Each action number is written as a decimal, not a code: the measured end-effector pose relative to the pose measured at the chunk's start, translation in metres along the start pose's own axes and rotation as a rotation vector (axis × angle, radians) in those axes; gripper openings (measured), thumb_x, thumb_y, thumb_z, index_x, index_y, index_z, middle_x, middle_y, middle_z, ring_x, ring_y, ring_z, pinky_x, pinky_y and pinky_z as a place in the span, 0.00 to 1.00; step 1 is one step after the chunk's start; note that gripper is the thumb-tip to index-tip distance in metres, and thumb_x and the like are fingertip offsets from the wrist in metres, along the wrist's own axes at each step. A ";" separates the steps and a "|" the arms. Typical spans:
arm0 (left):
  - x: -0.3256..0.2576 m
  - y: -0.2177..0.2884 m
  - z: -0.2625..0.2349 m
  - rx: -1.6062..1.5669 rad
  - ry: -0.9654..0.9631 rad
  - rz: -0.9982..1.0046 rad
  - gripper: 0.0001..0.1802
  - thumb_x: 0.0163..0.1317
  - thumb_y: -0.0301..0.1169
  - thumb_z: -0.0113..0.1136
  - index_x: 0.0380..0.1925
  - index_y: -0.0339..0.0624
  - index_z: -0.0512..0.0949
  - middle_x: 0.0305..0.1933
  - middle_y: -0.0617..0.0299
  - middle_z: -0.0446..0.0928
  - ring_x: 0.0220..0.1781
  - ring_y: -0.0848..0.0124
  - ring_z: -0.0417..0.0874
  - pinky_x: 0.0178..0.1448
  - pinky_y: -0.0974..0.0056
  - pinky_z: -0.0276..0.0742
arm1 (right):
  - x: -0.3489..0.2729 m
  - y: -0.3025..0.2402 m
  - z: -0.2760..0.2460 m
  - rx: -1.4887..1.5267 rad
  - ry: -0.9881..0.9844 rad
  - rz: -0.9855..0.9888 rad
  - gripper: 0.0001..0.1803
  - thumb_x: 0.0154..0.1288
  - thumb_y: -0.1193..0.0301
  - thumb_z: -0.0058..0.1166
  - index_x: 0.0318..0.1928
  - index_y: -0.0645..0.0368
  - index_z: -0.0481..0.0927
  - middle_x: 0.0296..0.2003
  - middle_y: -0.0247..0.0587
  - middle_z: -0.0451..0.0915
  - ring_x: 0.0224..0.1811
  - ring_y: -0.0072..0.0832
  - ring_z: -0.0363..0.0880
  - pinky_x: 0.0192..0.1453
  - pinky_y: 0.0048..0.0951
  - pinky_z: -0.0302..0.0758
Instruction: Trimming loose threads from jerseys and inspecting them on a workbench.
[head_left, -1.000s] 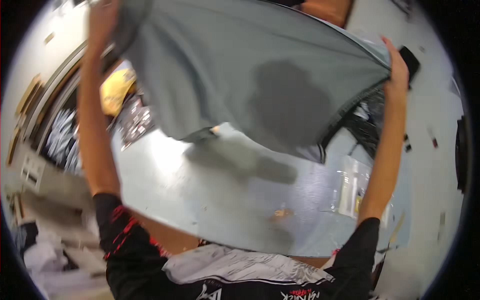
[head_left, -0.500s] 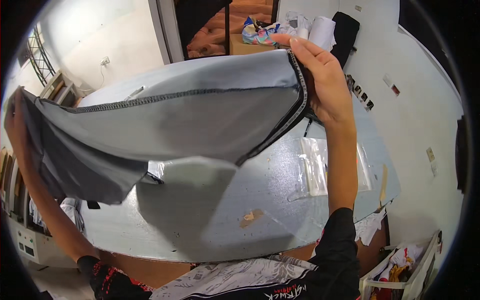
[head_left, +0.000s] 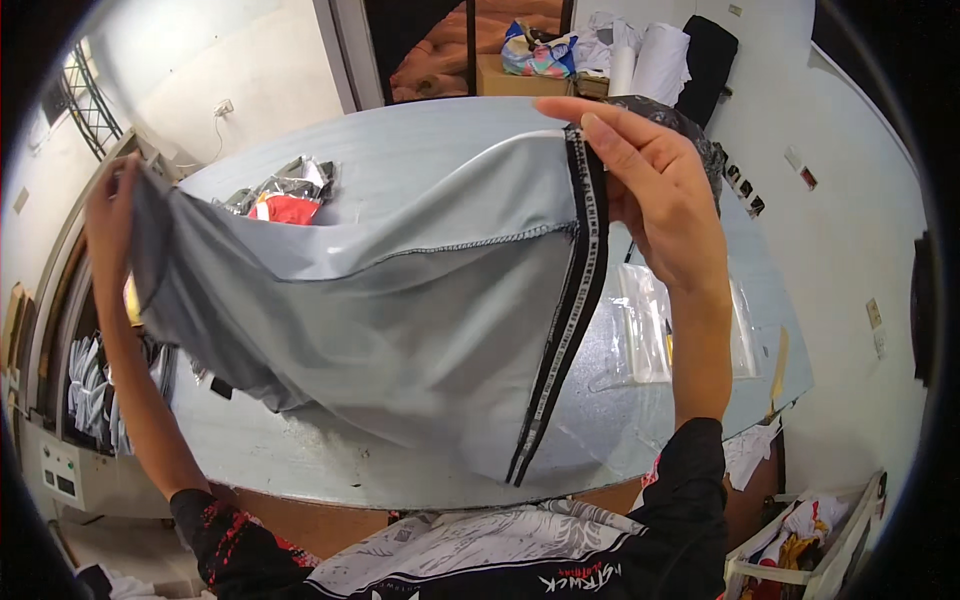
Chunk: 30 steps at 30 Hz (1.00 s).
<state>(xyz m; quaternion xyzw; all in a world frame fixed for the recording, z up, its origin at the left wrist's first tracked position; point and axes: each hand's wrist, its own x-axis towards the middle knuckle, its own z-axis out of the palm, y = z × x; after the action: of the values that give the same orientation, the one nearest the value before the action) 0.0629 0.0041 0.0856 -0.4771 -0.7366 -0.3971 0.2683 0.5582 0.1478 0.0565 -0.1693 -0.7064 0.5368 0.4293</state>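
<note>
Head view: our left hand (head_left: 110, 215) and right hand (head_left: 665, 195) each pinch a black-banded grey garment (head_left: 420, 320), opened out but not laid flat, dangling toward the near edge of the worktop (head_left: 300, 472).

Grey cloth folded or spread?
Mostly spread: the cloth hangs broad between left hand and right hand, bunched near the left.
</note>
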 end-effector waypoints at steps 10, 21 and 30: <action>-0.212 0.202 0.044 -0.507 0.056 0.347 0.22 0.40 0.32 0.78 0.37 0.37 0.81 0.38 0.53 0.79 0.39 0.62 0.80 0.41 0.64 0.77 | -0.024 0.028 0.063 -0.051 -0.080 0.066 0.17 0.74 0.67 0.42 0.56 0.64 0.76 0.34 0.33 0.82 0.31 0.17 0.81 0.34 0.18 0.80; -0.248 0.223 0.100 -1.006 -0.058 -0.073 0.21 0.52 0.14 0.64 0.48 0.31 0.76 0.53 0.52 0.75 0.48 0.69 0.79 0.51 0.68 0.78 | -0.033 0.059 0.086 -0.102 -0.151 0.034 0.19 0.75 0.72 0.39 0.61 0.65 0.71 0.50 0.42 0.77 0.45 0.22 0.79 0.47 0.24 0.81; -0.260 0.207 0.091 -1.566 -0.341 -0.528 0.24 0.62 0.15 0.55 0.59 0.35 0.71 0.46 0.55 0.80 0.47 0.74 0.80 0.52 0.71 0.75 | -0.022 0.060 0.084 -0.315 -0.168 0.064 0.16 0.72 0.72 0.43 0.56 0.62 0.76 0.32 0.34 0.80 0.29 0.16 0.79 0.24 0.14 0.69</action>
<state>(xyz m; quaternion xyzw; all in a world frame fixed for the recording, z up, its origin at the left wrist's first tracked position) 0.3549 0.0012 -0.0967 -0.3908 -0.3663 -0.7655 -0.3564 0.4918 0.1031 -0.0122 -0.2112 -0.8093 0.4453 0.3197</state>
